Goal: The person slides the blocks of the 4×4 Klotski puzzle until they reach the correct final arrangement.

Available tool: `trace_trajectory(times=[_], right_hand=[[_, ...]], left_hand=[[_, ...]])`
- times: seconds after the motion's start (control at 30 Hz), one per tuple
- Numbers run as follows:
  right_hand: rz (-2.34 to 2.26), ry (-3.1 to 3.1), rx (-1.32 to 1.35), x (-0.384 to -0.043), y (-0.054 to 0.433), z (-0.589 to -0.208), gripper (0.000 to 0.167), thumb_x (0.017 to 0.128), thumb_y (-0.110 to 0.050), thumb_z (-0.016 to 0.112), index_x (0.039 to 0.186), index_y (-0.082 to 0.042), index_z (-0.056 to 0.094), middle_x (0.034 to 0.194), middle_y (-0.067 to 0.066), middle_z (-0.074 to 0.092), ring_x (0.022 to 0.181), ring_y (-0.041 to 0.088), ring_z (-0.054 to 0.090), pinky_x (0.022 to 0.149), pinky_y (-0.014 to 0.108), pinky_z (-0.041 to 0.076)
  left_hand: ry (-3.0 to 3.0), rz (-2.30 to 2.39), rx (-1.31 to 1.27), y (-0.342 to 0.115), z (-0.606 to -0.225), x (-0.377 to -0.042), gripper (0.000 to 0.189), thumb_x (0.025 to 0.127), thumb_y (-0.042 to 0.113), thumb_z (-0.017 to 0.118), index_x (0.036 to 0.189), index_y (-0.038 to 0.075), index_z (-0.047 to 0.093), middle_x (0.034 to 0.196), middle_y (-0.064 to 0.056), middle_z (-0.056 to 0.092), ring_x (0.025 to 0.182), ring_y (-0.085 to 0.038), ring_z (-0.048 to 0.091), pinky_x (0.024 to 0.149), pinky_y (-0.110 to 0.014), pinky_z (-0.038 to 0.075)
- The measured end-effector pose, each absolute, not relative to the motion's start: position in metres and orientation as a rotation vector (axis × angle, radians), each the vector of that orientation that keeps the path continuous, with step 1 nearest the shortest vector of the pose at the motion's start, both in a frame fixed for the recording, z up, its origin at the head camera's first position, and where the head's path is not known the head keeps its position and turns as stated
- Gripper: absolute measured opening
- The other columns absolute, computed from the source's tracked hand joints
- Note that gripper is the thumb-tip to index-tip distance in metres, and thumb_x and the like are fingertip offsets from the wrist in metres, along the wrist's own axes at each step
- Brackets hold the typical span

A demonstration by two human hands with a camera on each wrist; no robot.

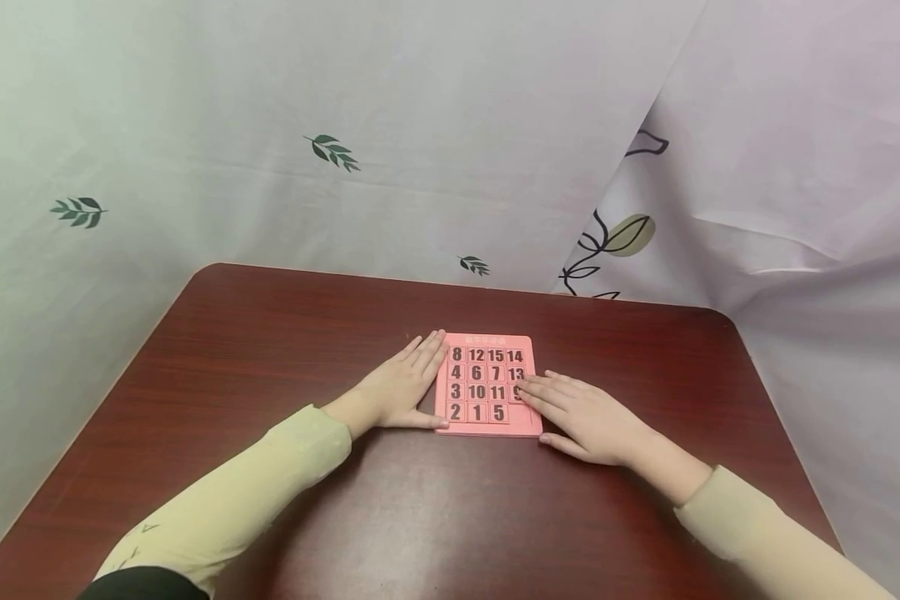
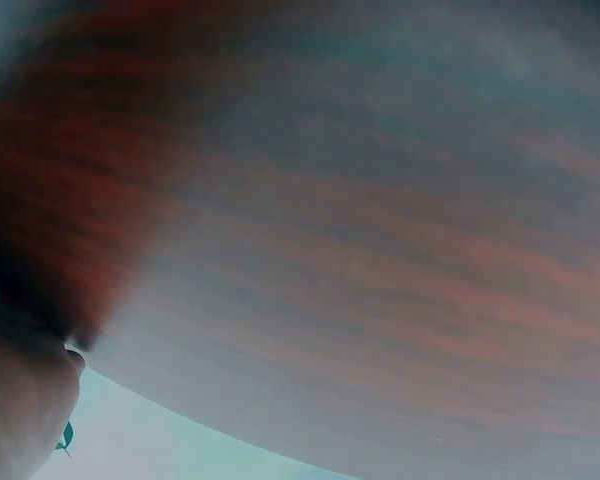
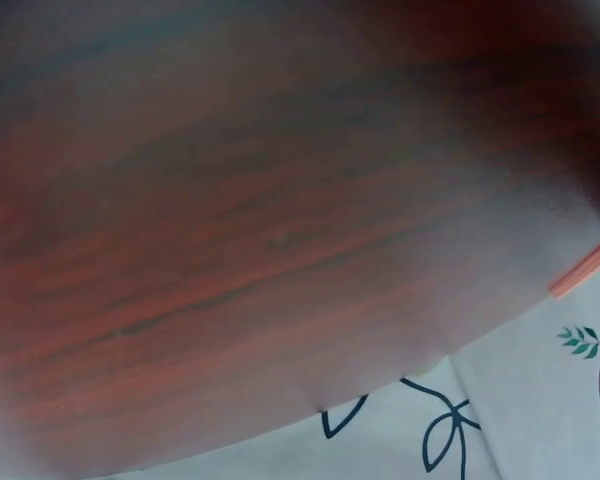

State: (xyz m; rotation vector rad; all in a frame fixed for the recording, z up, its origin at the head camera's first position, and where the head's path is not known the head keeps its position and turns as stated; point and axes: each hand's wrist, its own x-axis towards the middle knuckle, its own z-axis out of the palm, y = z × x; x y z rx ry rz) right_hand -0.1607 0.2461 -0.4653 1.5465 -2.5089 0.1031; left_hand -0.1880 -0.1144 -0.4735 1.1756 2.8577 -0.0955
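Observation:
A pink sliding number puzzle lies flat on the table, its tiles bearing black numerals; the bottom right slot holds no tile. My left hand rests at the puzzle's left side, fingers straight along the edge and thumb stretched to the lower left corner. With extended fingers, my right hand touches the right column, partly covering the tile marked 9. Its thumb lies by the lower right corner. Only a bit of the left hand shows in the left wrist view. In the right wrist view, the puzzle's edge appears at the right.
The dark red wooden table has rounded far corners. Behind it hangs a pale curtain with leaf prints, and another curtain hangs at the right. Both wrist views are mostly blurred tabletop.

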Motion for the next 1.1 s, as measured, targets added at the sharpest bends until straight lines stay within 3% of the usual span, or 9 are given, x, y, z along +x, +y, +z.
trace_trajectory(times=[0.2,0.37,0.53,0.7,0.9,1.1], right_hand=[[0.126,-2.484,1.575,-0.152,0.248,-0.467,0.067,0.099,-0.043,0.070,0.152,-0.005,0.057,0.157,0.009,0.059,0.147,0.029,0.056,0.121,0.051,0.046],[0.139,-2.417,1.608,-0.142,0.249,-0.471,0.064,0.101,-0.044,0.067,0.150,-0.004,0.058,0.154,0.009,0.061,0.145,0.026,0.057,0.118,0.051,0.048],[0.132,-2.384,1.609,-0.140,0.250,-0.470,0.064,0.100,-0.044,0.068,0.149,-0.004,0.059,0.153,0.009,0.062,0.143,0.026,0.059,0.121,0.046,0.043],[0.133,-2.437,1.559,-0.150,0.251,-0.466,0.066,0.097,-0.043,0.072,0.151,-0.005,0.059,0.155,0.009,0.061,0.144,0.030,0.058,0.127,0.041,0.035],[0.119,-2.564,1.458,-0.172,0.249,-0.462,0.067,0.098,-0.043,0.071,0.153,-0.007,0.057,0.159,0.010,0.057,0.148,0.030,0.054,0.122,0.051,0.044],[0.100,-2.641,1.438,-0.186,0.246,-0.462,0.069,0.099,-0.043,0.071,0.155,-0.006,0.055,0.161,0.010,0.055,0.150,0.031,0.052,0.125,0.052,0.042]], left_hand=[[2.858,-0.113,1.168,-0.115,-0.472,-0.187,0.124,0.091,0.083,0.053,0.166,-0.010,0.017,0.176,-0.030,0.009,0.166,-0.039,0.015,0.137,-0.048,0.018],[2.856,-0.108,1.168,-0.115,-0.470,-0.187,0.124,0.091,0.083,0.053,0.165,-0.010,0.018,0.176,-0.031,0.009,0.166,-0.039,0.015,0.137,-0.049,0.018],[2.854,-0.111,1.166,-0.115,-0.470,-0.187,0.124,0.091,0.083,0.054,0.165,-0.010,0.019,0.176,-0.031,0.009,0.166,-0.040,0.015,0.137,-0.049,0.017],[2.843,-0.107,1.164,-0.115,-0.470,-0.187,0.124,0.091,0.083,0.053,0.166,-0.010,0.017,0.176,-0.030,0.008,0.166,-0.039,0.014,0.137,-0.049,0.017],[2.842,-0.100,1.169,-0.114,-0.471,-0.187,0.124,0.091,0.083,0.053,0.166,-0.010,0.017,0.176,-0.030,0.008,0.166,-0.039,0.014,0.137,-0.049,0.018],[2.848,-0.097,1.182,-0.114,-0.472,-0.188,0.125,0.092,0.083,0.052,0.166,-0.010,0.016,0.176,-0.031,0.008,0.166,-0.039,0.014,0.137,-0.048,0.017]])
